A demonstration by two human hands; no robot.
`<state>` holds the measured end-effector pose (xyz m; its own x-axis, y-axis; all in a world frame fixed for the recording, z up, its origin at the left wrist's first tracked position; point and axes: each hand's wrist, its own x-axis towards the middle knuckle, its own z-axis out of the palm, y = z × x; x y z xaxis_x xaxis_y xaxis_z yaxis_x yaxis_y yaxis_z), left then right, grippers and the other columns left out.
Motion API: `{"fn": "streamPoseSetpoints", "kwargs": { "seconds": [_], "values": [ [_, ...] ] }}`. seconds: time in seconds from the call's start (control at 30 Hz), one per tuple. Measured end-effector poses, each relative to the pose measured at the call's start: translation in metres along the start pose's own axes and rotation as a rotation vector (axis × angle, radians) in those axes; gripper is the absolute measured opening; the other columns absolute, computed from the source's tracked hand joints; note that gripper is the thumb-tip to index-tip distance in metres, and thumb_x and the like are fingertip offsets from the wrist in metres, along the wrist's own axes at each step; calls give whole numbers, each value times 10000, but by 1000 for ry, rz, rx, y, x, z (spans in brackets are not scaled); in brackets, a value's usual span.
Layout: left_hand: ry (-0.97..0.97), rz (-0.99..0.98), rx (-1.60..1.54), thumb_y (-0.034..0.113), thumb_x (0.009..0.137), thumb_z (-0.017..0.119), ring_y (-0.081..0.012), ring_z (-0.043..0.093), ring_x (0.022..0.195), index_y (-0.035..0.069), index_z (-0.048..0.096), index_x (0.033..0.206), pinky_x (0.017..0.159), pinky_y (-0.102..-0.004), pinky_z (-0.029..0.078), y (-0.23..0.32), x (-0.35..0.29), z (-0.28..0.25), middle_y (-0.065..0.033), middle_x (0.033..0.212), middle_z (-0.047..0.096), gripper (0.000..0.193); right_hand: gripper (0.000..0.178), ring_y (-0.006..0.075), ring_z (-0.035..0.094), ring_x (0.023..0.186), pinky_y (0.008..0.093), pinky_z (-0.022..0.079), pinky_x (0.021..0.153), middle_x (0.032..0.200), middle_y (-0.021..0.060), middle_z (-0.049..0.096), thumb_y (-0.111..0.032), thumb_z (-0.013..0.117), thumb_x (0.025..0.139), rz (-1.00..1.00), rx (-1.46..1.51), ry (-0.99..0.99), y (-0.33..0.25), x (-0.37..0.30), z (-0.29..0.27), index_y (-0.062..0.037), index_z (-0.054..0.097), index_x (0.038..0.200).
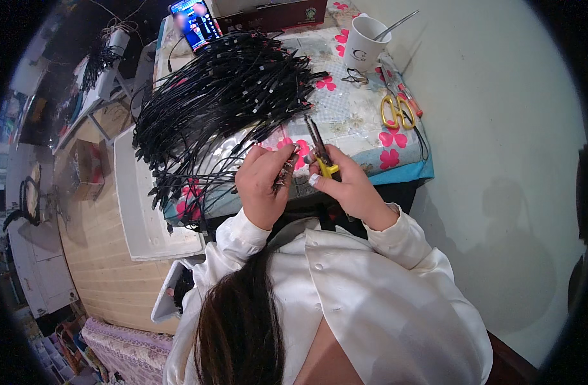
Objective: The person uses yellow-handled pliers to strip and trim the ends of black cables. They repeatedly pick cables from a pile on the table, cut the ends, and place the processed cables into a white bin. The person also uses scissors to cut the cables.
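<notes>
My right hand (350,187) is closed around a pair of long-nosed pliers (324,159) with yellow handles. Their dark jaws point away from me over the flowered tablecloth (345,109). Close by on the left, my left hand (264,181) is closed on a small bunch of thin metal-tipped pieces (283,176), mostly hidden by the fingers; their kind cannot be made out. Just beyond both hands lies a big heap of black cables (223,96) with small metal plugs, some strands hanging over the table's near left edge.
At the back a lit phone (196,24) leans by a dark box (274,15). A white cup (364,46) holds a metal spoon (396,25). Gold-handled scissors (397,113) lie near the right edge, beside the wall (486,128). A white tub (149,224) stands left of the table.
</notes>
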<state>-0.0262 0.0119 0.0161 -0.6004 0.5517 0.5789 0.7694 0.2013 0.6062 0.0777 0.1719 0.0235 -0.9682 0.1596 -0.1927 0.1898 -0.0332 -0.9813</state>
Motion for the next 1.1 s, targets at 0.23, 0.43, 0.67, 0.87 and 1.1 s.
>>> {"fn": "streamPoseSetpoints", "kwargs": {
  "seconds": [0.23, 0.43, 0.67, 0.87, 1.1],
  "values": [
    [3, 137, 171, -29, 578, 753, -269, 569, 727, 21, 653, 1207, 640, -363, 487, 0, -1, 6, -72, 768, 593, 640, 319, 250, 574, 802, 374, 472, 762, 884, 146, 596, -98, 665, 837, -39, -94, 42, 7, -3, 9, 26, 512, 1088],
    [-22, 105, 164, -50, 591, 744, -290, 582, 715, -4, 653, 1197, 644, -372, 493, 6, -3, 6, -99, 780, 614, 615, 378, 311, 600, 814, 403, 474, 760, 901, 194, 614, -91, 668, 828, -23, -152, 50, 5, -3, 11, 37, 500, 1142],
    [-47, 125, 191, 0, 619, 731, -306, 584, 743, -14, 637, 1193, 823, -415, 536, 9, -5, 5, -98, 780, 588, 582, 406, 397, 625, 869, 438, 474, 767, 928, 246, 630, -73, 677, 820, -54, -218, 69, 0, -2, 14, 52, 494, 1161],
    [-39, 126, 161, -73, 587, 715, -323, 577, 727, -20, 644, 1138, 640, -401, 487, 11, -4, 3, -129, 799, 611, 558, 360, 376, 622, 813, 429, 472, 739, 858, 230, 628, -78, 669, 830, -8, -265, 76, -1, -2, 13, 54, 522, 1131],
    [-72, -154, -256, -20, 776, 717, -289, 578, 720, 24, 702, 958, 648, -368, 454, 8, -1, -3, -110, 818, 674, 188, 339, 216, 575, 858, 337, 468, 810, 924, 121, 627, -143, 657, 876, -11, -126, -76, -2, -1, -8, 27, 558, 1153]
  ]
}}
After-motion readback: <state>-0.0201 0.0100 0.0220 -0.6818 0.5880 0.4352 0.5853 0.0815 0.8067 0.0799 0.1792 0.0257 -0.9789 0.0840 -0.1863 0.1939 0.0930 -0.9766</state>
